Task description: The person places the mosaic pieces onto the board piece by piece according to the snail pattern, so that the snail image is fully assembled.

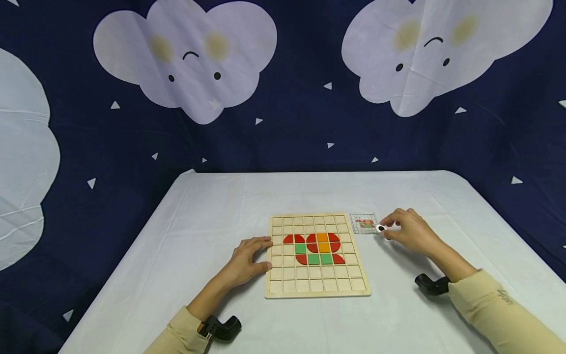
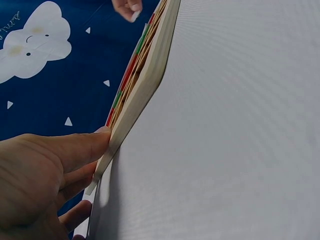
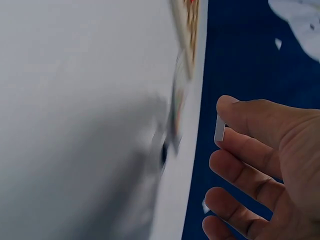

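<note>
A square wooden grid board [image 1: 318,290] lies on the table, with red quarter-round, green and orange square tiles [image 1: 325,241] in its middle cells. My left hand [image 1: 249,260] touches the board's left edge with its thumb and fingertips; the left wrist view shows the thumb [image 2: 85,147] against the side. Right of the board, my right hand [image 1: 409,231] pinches a small white tile [image 3: 219,129] between thumb and index finger, clear of the table. Beneath it lies a small pattern card [image 1: 364,223]. A dark, blurred spot [image 3: 164,155] beside the card is too unclear to identify.
A white cloth [image 1: 247,196] covers the table. Behind it hangs a dark blue curtain [image 1: 292,137] with clouds and small triangles. A black wrist camera [image 1: 223,328] sits on the left wrist and another [image 1: 431,285] on the right.
</note>
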`<action>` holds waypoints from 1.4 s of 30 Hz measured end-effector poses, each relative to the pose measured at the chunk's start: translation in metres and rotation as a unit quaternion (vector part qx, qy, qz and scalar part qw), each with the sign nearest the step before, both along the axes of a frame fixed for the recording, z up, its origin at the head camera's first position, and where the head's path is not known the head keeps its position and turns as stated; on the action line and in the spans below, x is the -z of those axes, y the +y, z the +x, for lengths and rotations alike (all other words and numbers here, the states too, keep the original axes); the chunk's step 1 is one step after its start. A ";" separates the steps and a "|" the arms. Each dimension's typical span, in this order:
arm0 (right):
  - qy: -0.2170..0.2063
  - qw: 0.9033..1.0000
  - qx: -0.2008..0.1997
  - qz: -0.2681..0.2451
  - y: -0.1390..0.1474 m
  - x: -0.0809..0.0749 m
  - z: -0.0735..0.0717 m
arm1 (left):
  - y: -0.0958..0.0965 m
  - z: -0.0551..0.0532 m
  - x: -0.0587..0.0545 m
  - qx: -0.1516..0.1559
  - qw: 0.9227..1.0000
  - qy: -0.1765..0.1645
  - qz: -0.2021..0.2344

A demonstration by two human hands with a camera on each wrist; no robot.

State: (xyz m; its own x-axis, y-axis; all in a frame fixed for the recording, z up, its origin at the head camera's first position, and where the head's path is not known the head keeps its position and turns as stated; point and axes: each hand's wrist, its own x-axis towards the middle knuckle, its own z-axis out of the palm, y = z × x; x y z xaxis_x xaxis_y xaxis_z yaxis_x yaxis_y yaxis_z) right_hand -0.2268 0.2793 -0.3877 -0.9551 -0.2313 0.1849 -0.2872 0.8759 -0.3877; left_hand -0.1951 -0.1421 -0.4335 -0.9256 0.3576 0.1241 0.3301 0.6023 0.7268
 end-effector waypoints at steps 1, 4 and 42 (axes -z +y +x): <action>0.000 1.000 -0.004 -0.001 -0.006 -0.002 0.000 | 0.000 0.000 0.000 0.000 1.000 0.000 0.000; 0.000 1.000 -0.021 -0.010 -0.025 -0.005 -0.002 | 0.000 0.000 0.000 0.000 1.000 0.000 -0.001; -0.051 0.992 -0.106 0.034 -0.185 0.001 -0.047 | 0.000 -0.001 0.000 -0.005 1.000 -0.006 -0.001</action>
